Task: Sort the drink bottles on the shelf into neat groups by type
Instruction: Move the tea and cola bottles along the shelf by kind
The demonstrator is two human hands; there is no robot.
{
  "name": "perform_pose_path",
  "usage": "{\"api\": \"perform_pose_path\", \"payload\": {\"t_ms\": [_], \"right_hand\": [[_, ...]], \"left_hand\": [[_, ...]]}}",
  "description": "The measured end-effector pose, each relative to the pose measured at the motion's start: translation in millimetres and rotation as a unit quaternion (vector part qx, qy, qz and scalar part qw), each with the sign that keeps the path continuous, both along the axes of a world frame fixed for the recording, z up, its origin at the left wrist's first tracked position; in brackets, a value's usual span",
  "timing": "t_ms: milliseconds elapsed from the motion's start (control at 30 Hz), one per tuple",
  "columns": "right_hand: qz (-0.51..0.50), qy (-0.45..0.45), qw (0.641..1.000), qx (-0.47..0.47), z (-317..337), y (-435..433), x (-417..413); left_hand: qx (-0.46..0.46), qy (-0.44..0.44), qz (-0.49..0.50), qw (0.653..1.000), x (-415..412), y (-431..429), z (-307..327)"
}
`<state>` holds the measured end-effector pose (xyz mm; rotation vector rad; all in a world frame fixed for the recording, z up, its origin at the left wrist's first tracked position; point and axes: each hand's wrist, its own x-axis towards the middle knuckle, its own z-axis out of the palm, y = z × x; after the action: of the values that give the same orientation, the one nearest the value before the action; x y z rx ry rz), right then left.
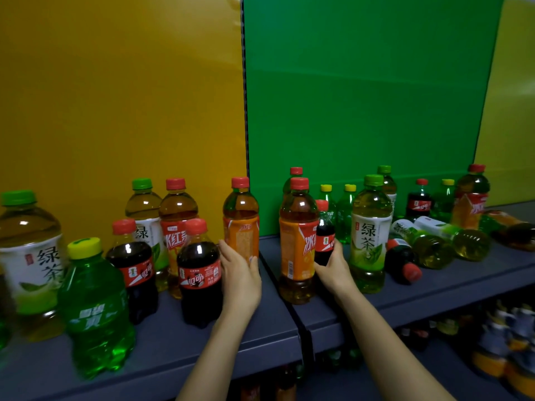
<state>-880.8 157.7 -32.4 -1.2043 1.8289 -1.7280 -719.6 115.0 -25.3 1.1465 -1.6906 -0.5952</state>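
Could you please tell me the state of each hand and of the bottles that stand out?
Left hand, grips the upright red-capped orange-label tea bottle.
Right hand, grips the upright small red-capped cola bottle.
Two white-label green tea bottles, lying on their sides.
Dark cola bottle beside them, lying down.

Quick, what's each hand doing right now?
Left hand: holding the red-capped plastic tea bottle with orange label.
Right hand: holding the small red-capped dark cola bottle.

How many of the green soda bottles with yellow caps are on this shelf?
4 green soda bottles: one front left, two side by side at the back against the green panel, one further right at the back. More may be hidden.
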Motion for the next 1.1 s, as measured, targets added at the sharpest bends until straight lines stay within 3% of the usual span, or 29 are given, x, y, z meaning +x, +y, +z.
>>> {"api": "perform_pose_path", "payload": {"t_ms": [200, 400, 767, 900, 1100], "right_hand": [[-0.020, 0.069, 0.997, 0.031, 5.3, 29.4, 10.4], [-0.042, 0.139, 0.989, 0.028, -7.0, 74.1, 13.4], [-0.135, 0.210, 0.968, 0.029, 3.8, 150.7, -80.7], [-0.149, 0.238, 0.958, 0.052, 14.0, 159.3, -138.5], [-0.124, 0.264, 0.954, 0.071, 32.1, 136.6, -228.7]], "left_hand": [[-0.037, 0.031, -0.066, 0.997, 15.7, 28.2, -15.2], [-0.207, 0.040, -0.076, 0.975, 21.2, 70.2, -24.4], [-0.218, -0.044, -0.268, 0.938, -92.5, 116.8, -16.8], [-0.217, -0.068, -0.259, 0.939, -148.3, 126.3, -24.0], [-0.196, -0.082, -0.157, 0.964, -224.9, 130.6, -22.5]]}}
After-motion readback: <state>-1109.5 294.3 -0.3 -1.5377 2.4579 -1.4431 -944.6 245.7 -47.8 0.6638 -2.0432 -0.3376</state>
